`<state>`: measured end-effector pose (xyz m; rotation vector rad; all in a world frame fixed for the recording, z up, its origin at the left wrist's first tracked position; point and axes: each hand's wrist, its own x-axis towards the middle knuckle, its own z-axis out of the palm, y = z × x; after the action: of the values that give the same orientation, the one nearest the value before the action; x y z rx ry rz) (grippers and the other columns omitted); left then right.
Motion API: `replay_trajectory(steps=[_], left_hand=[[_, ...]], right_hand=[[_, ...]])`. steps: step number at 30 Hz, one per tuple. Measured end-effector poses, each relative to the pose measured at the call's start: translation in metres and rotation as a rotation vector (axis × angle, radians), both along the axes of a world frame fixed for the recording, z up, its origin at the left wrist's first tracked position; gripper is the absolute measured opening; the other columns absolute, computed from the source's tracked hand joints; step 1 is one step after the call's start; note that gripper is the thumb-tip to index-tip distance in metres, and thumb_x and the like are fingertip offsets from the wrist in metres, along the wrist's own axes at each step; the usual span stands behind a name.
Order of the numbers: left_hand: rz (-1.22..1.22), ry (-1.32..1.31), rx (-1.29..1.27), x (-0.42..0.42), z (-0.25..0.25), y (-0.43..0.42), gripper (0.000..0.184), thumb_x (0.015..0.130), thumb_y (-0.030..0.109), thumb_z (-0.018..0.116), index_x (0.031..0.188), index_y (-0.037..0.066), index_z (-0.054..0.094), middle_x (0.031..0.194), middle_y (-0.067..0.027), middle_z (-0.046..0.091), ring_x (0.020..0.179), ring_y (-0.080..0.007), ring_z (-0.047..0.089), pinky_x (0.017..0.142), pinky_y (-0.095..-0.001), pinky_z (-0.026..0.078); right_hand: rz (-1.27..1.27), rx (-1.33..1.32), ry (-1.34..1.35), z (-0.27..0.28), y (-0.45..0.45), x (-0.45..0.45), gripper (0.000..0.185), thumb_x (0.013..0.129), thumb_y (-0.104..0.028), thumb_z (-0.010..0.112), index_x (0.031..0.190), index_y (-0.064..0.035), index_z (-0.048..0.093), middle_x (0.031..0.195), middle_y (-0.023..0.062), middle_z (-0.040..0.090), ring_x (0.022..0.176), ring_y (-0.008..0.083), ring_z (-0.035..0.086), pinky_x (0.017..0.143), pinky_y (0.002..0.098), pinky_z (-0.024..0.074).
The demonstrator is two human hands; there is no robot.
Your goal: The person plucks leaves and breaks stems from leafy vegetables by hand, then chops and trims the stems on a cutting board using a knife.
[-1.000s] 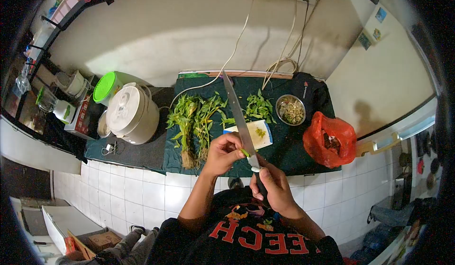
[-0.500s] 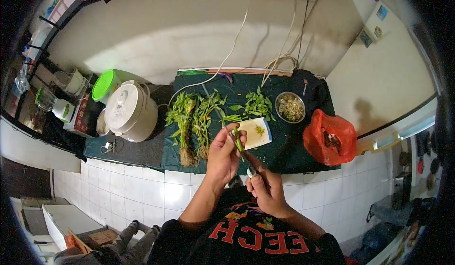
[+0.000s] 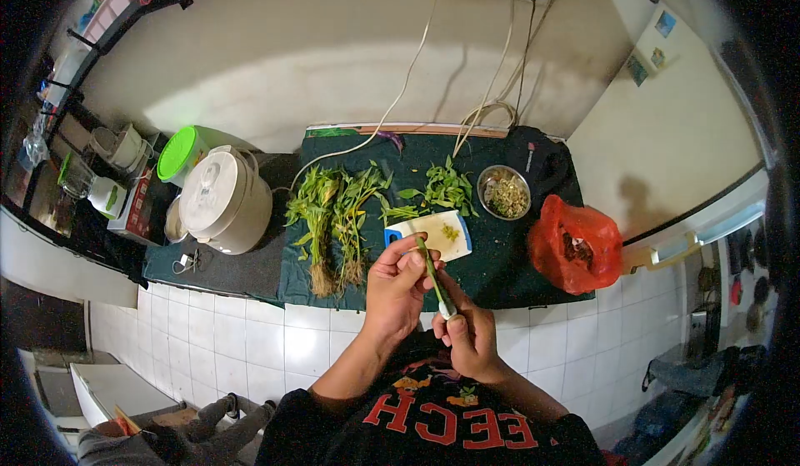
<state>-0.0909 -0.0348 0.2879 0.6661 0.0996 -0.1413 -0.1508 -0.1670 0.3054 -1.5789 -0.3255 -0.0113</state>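
My left hand point(image 3: 395, 293) pinches a green stem point(image 3: 426, 258) between thumb and fingers, in front of my chest and just short of the table edge. A small knife point(image 3: 447, 308) with a pale handle is gripped in my right hand point(image 3: 469, 338), close below the stem; its blade is hard to make out against it. Beyond my hands lies a white cutting board point(image 3: 421, 234) with blue ends and chopped green bits point(image 3: 450, 233). Behind it rest picked leaves point(image 3: 447, 187) and cut stems point(image 3: 403, 212). Bunches of rooted leafy greens point(image 3: 319, 216) lie to the left.
A metal bowl point(image 3: 505, 192) of chopped food and an open red plastic bag point(image 3: 575, 245) stand on the right. Left are a rice cooker point(image 3: 218, 203) and a green-lidded container point(image 3: 179, 154). White cables point(image 3: 400, 99) hang to the table. Another person's legs point(image 3: 221, 424) show lower left.
The knife blade, which pointed up and left past the stem, no longer shows there. My left hand has moved slightly down, and the board's blue handle end has come into view.
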Motion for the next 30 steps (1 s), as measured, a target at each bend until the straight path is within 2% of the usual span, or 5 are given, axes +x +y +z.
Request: replay_trajectory(steps=[1,4,7,19,30], left_hand=[[0.024,-0.003,-0.008,-0.001,0.006,-0.004,0.032,0.091,0.017,0.067,0.12,0.004,0.06,0.096,-0.0092,0.068,0.085,-0.0154,0.065,0.068,-0.0225,0.053],[-0.006,0.016,0.0,-0.001,0.002,-0.003,0.027,0.092,0.016,0.066,0.117,0.005,0.061,0.098,-0.0091,0.065,0.088,-0.018,0.061,0.083,-0.0311,0.05],[0.023,0.001,0.028,0.001,-0.005,-0.005,0.028,0.092,0.017,0.066,0.117,0.005,0.061,0.098,-0.0089,0.066,0.088,-0.0178,0.062,0.083,-0.0315,0.051],[0.143,-0.02,-0.028,0.002,-0.001,-0.015,0.015,0.093,0.012,0.065,0.106,0.004,0.063,0.092,-0.0065,0.068,0.08,-0.0129,0.066,0.071,-0.0269,0.057],[0.063,0.0,-0.017,0.013,0.001,-0.017,0.016,0.094,0.015,0.063,0.105,0.003,0.063,0.089,-0.0055,0.066,0.076,-0.0125,0.062,0.069,-0.0259,0.053]], right_hand=[[0.03,0.043,0.031,-0.001,0.0,0.001,0.066,0.102,-0.045,0.037,0.145,0.0041,0.033,0.064,-0.0009,0.051,0.053,0.0054,0.042,0.049,0.0209,0.0326],[0.052,0.061,0.054,-0.005,-0.003,0.002,0.069,0.102,-0.049,0.035,0.146,0.0051,0.032,0.063,-0.0006,0.049,0.052,0.006,0.041,0.049,0.0209,0.0324],[0.033,0.073,0.067,0.0,-0.001,0.002,0.069,0.102,-0.049,0.035,0.144,0.0058,0.034,0.062,-0.0006,0.048,0.052,0.0062,0.041,0.048,0.0212,0.0325],[-0.115,0.08,-0.048,-0.005,0.006,0.011,0.052,0.105,-0.038,0.031,0.136,0.0022,0.044,0.063,-0.0016,0.044,0.051,0.0047,0.037,0.046,0.0202,0.0301],[-0.041,-0.013,-0.009,0.013,-0.004,0.022,0.048,0.106,-0.036,0.031,0.133,0.0,0.046,0.061,-0.0013,0.045,0.049,0.0051,0.037,0.046,0.0207,0.0298]])
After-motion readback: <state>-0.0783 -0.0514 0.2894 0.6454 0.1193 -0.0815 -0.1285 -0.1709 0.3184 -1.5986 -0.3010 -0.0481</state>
